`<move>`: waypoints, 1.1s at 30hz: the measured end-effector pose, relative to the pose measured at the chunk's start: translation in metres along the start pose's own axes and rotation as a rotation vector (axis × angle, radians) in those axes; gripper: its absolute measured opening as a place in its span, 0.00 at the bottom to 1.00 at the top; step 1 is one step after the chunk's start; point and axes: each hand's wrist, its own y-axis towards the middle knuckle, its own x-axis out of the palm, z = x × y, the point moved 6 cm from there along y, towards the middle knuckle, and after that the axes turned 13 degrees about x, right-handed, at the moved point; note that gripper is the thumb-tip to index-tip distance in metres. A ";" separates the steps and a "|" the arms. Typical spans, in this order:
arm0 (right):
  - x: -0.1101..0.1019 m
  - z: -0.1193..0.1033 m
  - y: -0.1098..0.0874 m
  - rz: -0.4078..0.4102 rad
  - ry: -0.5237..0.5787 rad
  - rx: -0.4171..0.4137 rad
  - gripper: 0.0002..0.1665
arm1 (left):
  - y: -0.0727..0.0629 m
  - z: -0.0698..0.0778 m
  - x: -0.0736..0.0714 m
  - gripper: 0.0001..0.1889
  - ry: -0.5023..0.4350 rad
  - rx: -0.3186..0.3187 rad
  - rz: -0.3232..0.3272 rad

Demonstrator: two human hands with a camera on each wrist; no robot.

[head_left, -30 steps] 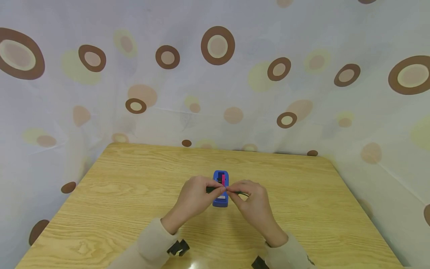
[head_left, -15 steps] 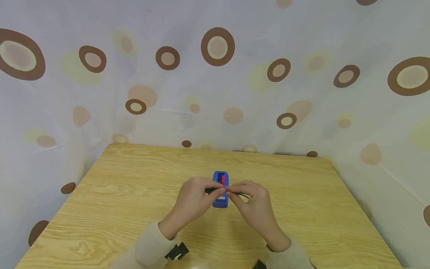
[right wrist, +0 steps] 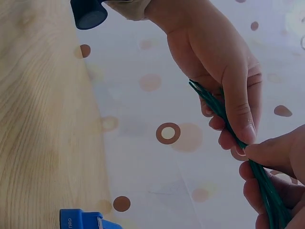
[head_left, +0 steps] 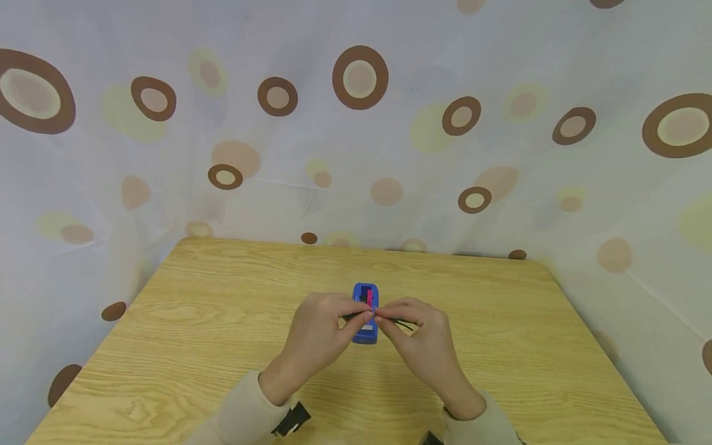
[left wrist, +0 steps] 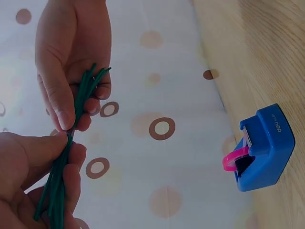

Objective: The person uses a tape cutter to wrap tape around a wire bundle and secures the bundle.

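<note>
Both hands hold a bundle of thin dark green strands, in front of the blue tape dispenser in the head view. My left hand grips one end, thumb and forefinger pinching near the middle. My right hand pinches the bundle right beside those fingertips, and loose strand ends stick out past its fingers. A small purplish spot shows where the fingertips meet; what it is, I cannot tell. Pink tape sits in the dispenser, which is apart from both hands in the left wrist view.
The dispenser stands on a wooden table. A pale curtain with brown and cream circles hangs behind and around the table. Part of a black wrist device shows near a sleeve in the right wrist view.
My left wrist has shifted slightly left and down, and the bundle turns a little between the fingers. Both hands keep their pinch. The dispenser stays put.
</note>
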 end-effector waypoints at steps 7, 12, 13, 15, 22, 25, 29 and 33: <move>-0.001 -0.001 0.000 -0.022 0.065 0.053 0.07 | 0.000 0.008 -0.005 0.04 0.113 0.124 0.047; -0.001 0.001 0.000 -0.032 0.091 0.105 0.06 | -0.003 0.013 -0.007 0.05 0.223 0.220 0.088; -0.001 0.001 0.000 -0.038 0.098 0.117 0.06 | -0.004 0.014 -0.007 0.05 0.251 0.244 0.091; -0.001 0.002 0.000 -0.055 0.115 0.139 0.05 | -0.004 0.017 -0.007 0.06 0.295 0.286 0.091; -0.002 0.002 0.001 -0.112 0.115 0.216 0.04 | -0.007 0.024 -0.009 0.07 0.423 0.415 0.104; -0.003 0.002 0.002 -0.139 0.110 0.254 0.04 | -0.008 0.025 -0.010 0.07 0.446 0.444 0.120; -0.002 0.003 0.003 -0.168 0.107 0.287 0.05 | -0.009 0.025 -0.010 0.07 0.436 0.445 0.126; -0.003 0.003 0.004 -0.167 0.088 0.284 0.04 | -0.009 0.021 -0.009 0.07 0.381 0.403 0.123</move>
